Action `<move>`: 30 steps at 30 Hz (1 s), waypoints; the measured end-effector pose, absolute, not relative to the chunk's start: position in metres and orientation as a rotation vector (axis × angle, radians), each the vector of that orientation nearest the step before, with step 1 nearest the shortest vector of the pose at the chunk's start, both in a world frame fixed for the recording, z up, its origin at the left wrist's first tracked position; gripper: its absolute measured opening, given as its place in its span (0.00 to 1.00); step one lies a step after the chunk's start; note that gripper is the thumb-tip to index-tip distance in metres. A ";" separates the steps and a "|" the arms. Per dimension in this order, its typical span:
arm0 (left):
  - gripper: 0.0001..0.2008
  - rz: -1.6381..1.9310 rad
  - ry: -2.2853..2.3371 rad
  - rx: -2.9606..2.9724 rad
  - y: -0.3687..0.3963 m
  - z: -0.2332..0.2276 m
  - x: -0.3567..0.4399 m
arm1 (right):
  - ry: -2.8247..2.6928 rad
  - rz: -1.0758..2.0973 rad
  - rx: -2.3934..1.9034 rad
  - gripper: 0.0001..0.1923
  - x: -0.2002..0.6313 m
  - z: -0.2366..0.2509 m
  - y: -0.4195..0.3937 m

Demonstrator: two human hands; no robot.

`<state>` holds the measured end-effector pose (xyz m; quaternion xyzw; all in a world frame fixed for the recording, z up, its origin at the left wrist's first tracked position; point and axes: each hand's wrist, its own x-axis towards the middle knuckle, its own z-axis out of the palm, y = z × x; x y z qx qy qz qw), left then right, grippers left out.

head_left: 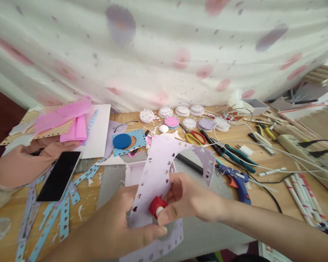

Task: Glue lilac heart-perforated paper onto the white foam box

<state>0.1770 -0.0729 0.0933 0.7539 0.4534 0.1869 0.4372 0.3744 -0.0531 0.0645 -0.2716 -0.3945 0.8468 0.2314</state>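
My left hand (120,222) holds the lower part of a lilac foam sheet (157,171), thumb pressed on its bottom edge. The sheet curves upward and has small heart-shaped holes punched along its edges. My right hand (188,198) grips a small red punch (156,206) clamped on the sheet's edge, thumb and fingers wrapped around it. Both hands hover above a grey cutting mat (112,182) on the wooden table (265,196).
A black phone (59,175) lies at left among blue punched strips (62,218). Pink paper (71,122), a blue disc (121,141), round decorated pieces (171,121), scissors (196,137), pliers (235,153), a blue glue gun (236,180) and cables lie around. A flowered cloth hangs behind.
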 end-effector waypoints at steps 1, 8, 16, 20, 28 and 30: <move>0.15 0.452 1.138 1.810 -0.074 0.092 0.177 | -1.059 2.340 -0.750 0.18 0.374 0.065 -0.053; 0.14 0.488 1.120 1.313 -0.076 0.073 0.184 | -1.010 2.325 -0.802 0.19 0.377 0.053 -0.055; 0.12 0.576 1.153 1.279 -0.080 0.067 0.190 | -0.793 2.349 -0.824 0.24 0.380 0.051 -0.059; 0.11 0.632 1.176 1.563 -0.088 0.059 0.187 | -0.802 2.370 -0.960 0.27 0.383 0.052 -0.062; 0.15 0.563 1.138 1.938 -0.095 0.050 0.180 | -1.028 2.239 -0.922 0.21 0.383 0.043 -0.074; 0.18 0.562 1.165 1.905 -0.097 0.050 0.180 | -1.070 2.227 -0.915 0.21 0.383 0.041 -0.077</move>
